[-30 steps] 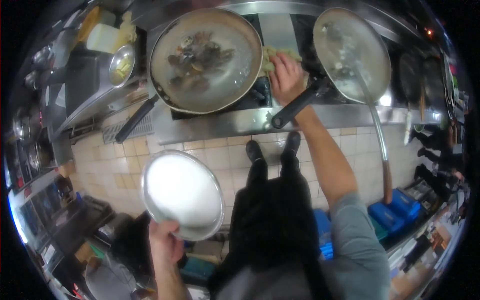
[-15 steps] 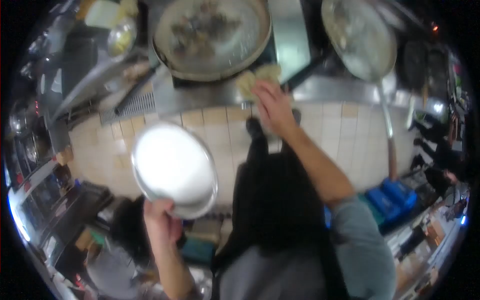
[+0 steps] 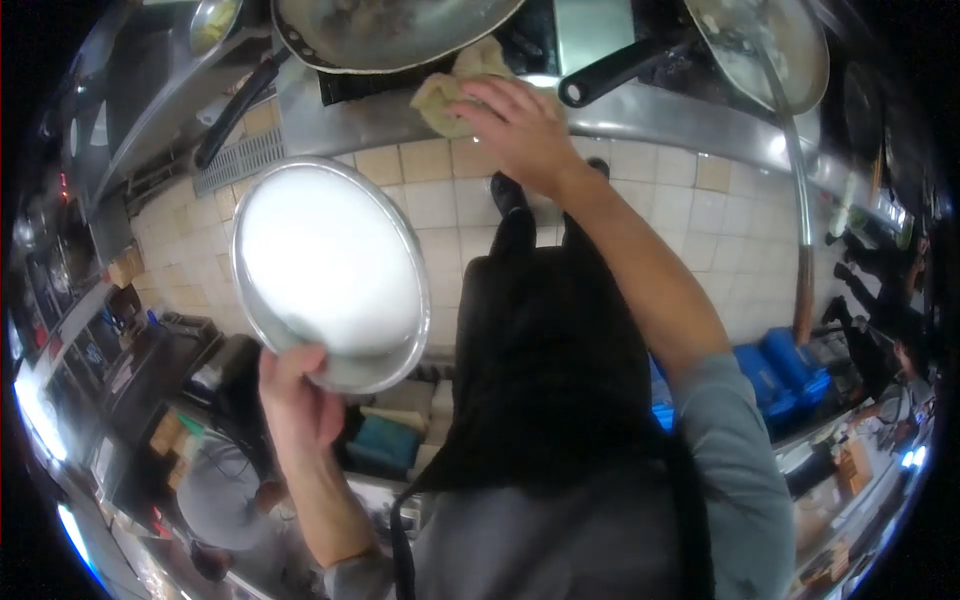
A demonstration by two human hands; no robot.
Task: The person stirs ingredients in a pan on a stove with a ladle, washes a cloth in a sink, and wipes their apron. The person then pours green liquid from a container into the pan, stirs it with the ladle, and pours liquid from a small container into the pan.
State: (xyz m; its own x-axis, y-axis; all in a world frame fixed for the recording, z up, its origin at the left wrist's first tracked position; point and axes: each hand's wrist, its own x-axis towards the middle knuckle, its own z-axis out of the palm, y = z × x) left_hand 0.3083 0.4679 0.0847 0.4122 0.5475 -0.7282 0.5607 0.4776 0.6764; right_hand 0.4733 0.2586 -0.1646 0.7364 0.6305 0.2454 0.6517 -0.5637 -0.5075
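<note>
Pale floor tiles point(image 3: 430, 175) are spreading between me and the steel stove edge point(image 3: 650, 112) in the head view. My left hand point(image 3: 305, 400) is gripping the near left rim of a round metal-edged bowl point(image 3: 330, 260), thumb over the rim, and is holding it above the floor, left of my black apron point(image 3: 550, 370). Its inside is shining bright white; I cannot tell whether that is contents or glare. My right hand point(image 3: 510, 125) is closing its fingers on a crumpled yellowish cloth point(image 3: 440, 105), which is overlapping the stove edge; I cannot tell whether it is touching the metal. Just beyond it, a large pan point(image 3: 390, 30) is resting on the stove, its dark handle point(image 3: 235, 110) pointing near left. Farther right, another pan point(image 3: 805, 75) is holding a ladle point(image 3: 793, 170), whose brown end is reaching out over the floor.
</note>
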